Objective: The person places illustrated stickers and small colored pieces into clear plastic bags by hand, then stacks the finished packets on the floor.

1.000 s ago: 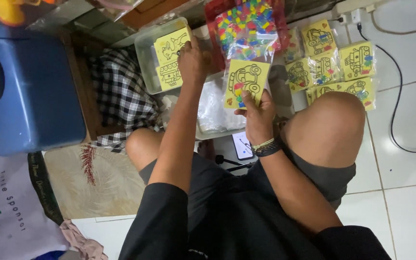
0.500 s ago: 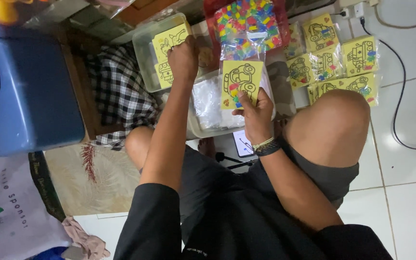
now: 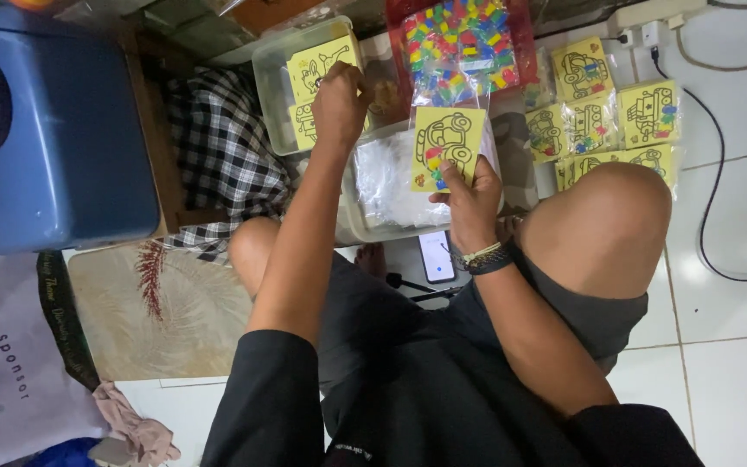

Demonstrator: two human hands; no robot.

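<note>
My right hand holds up a yellow card with a car outline, partly filled with coloured pieces, inside a clear sleeve. My left hand reaches forward into a clear plastic box and rests its fingers on the yellow cards stacked there. Under the held card sits a clear tub of empty plastic bags. Past it lies a red tray of small coloured pieces.
Several finished yellow cards in sleeves lie on the white tile floor at the right, above my knee. A blue bin stands at left beside a checked cloth. A phone lies between my legs. Cables run at far right.
My left hand has pushed further into the clear box of yellow cards. The right hand has kept the car card raised, shifting it slightly.
</note>
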